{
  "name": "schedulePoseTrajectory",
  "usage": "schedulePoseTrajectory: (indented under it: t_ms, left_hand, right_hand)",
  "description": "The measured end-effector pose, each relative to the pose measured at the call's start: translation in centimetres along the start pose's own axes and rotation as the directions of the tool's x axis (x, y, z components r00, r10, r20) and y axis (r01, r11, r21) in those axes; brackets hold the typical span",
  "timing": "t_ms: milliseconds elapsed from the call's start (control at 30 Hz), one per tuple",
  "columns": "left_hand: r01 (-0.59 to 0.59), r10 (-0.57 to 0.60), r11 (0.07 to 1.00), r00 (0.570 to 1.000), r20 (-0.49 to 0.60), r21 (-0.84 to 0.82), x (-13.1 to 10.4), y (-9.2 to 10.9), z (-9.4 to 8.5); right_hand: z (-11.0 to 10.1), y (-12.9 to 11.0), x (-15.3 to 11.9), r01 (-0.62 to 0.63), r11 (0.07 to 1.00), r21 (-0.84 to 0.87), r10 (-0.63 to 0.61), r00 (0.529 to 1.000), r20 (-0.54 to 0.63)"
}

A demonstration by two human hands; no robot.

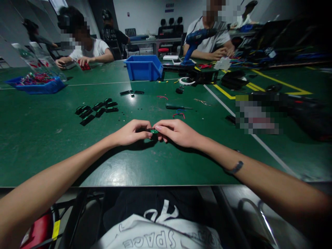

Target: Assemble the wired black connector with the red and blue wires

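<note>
"Left hand (135,133)?"
"One, bare. Thumb and fingers pinched on the near end of a small green board (155,131)."
"Right hand (178,133)?"
"One, bare. Thumb and fingertips clamped on the same board, at its other end. Board sits between the two hands, partly covered by the fingers; whether it touches the table (116,159) cannot be told."
"Surroundings, by clock from the board, twelve pointing away from the wearer?"
"Ten o'clock: cluster of black-and-green pieces (100,112), loose. Same line, farther: blue tray (43,88), heaped with coloured wires (36,79). Eleven: dark strips (126,92), lying flat. Just short of twelve: blue bin (141,69). One, far: blue drill (193,40), upright. Between one and two: screwdriver (174,107), flat, near the right hand."
</note>
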State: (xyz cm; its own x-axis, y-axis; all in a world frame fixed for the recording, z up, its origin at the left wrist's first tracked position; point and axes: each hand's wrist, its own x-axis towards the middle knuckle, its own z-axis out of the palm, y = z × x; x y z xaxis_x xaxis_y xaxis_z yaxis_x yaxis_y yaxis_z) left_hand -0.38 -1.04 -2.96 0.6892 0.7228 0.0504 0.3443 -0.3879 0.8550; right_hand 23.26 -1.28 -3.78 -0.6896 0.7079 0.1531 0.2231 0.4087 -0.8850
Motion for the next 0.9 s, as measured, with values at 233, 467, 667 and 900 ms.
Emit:
schedulePoseTrajectory:
  t_ms: [233,467,667,900]
  left_hand:
    - [-0.001,0.001,1.000,1.000,0.002,-0.005,-0.03,0.18,-0.06]
    - [-0.009,0.009,1.000,1.000,0.003,-0.004,0.06,0.07,0.02]
    - [-0.016,0.016,1.000,1.000,0.003,0.006,0.02,-0.03,-0.10]
    - [-0.016,0.016,1.000,1.000,-0.002,0.005,0.13,0.19,-0.07]
  right_hand:
    - [-0.01,-0.13,-0.02,-0.011,1.000,0.005,0.011,1.000,-0.004]
    - [0.02,-0.09,-0.04,-0.011,1.000,0.010,0.011,1.000,-0.002]
    - [0.01,-0.05,-0.01,-0.003,1.000,-0.001,0.003,1.000,-0.006]
    - [-0.05,-0.19,-0.02,0.030,1.000,-0.003,-0.030,1.000,0.000]
